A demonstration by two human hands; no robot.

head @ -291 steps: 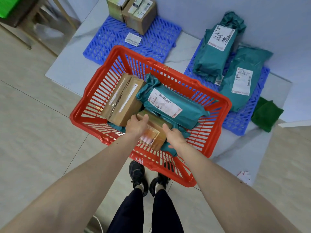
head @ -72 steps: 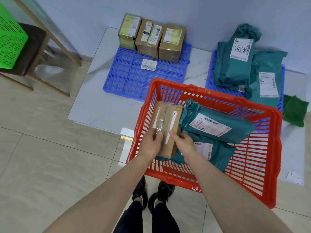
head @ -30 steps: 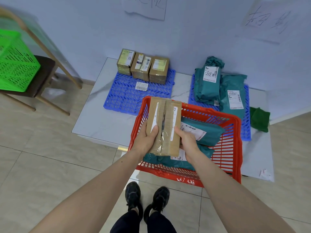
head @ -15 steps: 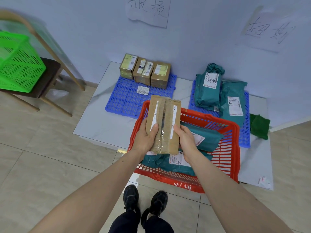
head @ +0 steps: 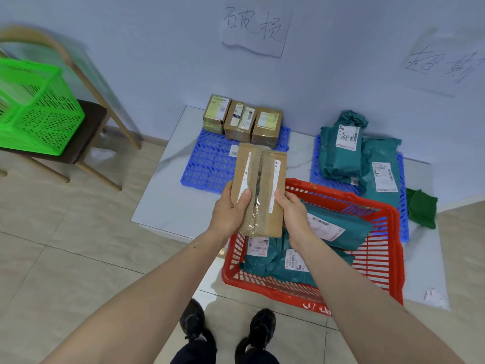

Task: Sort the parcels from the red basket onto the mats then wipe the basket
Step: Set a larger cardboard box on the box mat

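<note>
Head view: both hands gripping a cardboard box (head: 259, 187).
Left hand (head: 231, 214) and right hand (head: 294, 216) are holding it above the red basket (head: 393, 258).

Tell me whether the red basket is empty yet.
Not empty: teal bags lie in the basket; the box is out, held in both hands.

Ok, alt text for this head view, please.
Both hands, left hand and right hand, hold a brown cardboard parcel above a red basket of teal mailer bags. Beyond, three boxes sit on one blue mat; teal bags lie on another.
</note>
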